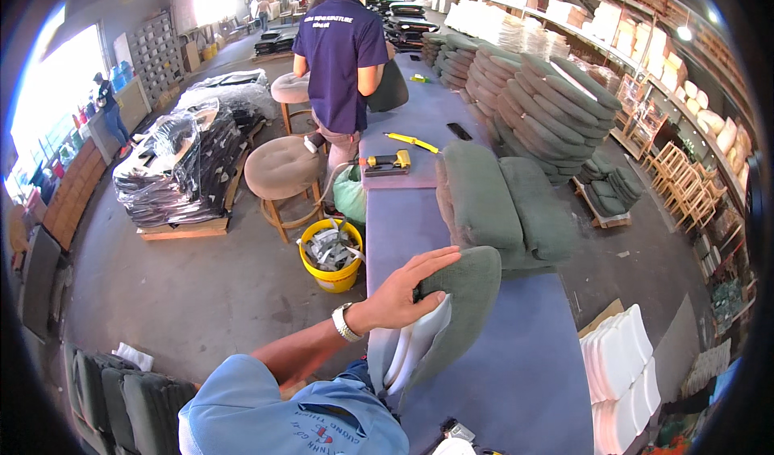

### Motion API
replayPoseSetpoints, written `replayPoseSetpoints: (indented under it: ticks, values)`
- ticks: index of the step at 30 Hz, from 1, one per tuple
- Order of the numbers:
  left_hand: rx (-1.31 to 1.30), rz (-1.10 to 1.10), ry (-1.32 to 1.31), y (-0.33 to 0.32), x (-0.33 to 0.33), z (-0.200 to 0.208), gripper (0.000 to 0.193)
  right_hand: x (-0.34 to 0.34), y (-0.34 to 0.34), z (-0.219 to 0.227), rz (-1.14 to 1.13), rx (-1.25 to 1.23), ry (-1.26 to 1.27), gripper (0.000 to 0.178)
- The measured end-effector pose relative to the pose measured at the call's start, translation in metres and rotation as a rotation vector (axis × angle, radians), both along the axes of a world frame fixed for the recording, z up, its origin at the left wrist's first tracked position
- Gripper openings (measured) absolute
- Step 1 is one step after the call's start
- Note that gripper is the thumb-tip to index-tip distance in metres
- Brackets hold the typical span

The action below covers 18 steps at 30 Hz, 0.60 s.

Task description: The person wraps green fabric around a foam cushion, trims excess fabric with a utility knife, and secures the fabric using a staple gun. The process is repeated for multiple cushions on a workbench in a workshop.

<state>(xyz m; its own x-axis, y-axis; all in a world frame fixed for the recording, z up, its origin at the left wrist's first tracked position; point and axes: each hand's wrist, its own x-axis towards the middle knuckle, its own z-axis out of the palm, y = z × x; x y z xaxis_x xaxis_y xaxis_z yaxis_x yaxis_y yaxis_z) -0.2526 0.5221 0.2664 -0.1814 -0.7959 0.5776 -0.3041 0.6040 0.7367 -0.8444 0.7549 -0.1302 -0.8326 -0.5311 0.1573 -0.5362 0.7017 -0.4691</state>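
Note:
My left hand [407, 290], with a metal-banded watch on the wrist, reaches across and grips a grey-green fabric cushion cover [468, 318]. Its fingers lie straight along the top edge, and the thumb presses on the near side. White foam [419, 342] shows within the cover's open side. The cushion stands on edge on the blue-covered table [524, 358], close against my body. My right hand is not visible; the cushion may hide it. Just beyond lie stacked green cushions [484, 205].
A yellow staple gun [389, 163], a yellow cutter [411, 142] and a black phone [459, 131] lie farther up the table. A yellow bucket [332, 277] of scraps stands left. Cushion stacks [556, 108] rise right. Another person [339, 60] works at the table's far left side.

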Motion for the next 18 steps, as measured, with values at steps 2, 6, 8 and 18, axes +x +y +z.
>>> replayPoseSetpoints:
  ticks: [2,6,8,18]
  values:
    - [0.023,0.025,-0.009,0.006,-0.002,0.001,0.065,0.009,-0.003,0.025,-0.099,-0.185,-0.148,0.058]
    - [0.018,0.050,-0.073,0.015,0.010,-0.008,0.067,0.088,-0.043,0.131,-0.078,-0.457,-0.402,0.055]
    - [0.012,0.003,-0.075,0.014,0.011,-0.010,0.068,0.126,-0.054,0.163,0.022,-0.521,-0.567,0.054]
    - [-0.161,-0.104,-0.144,0.026,-0.016,-0.001,0.066,0.254,-0.088,0.226,0.370,-0.505,-1.139,0.038]
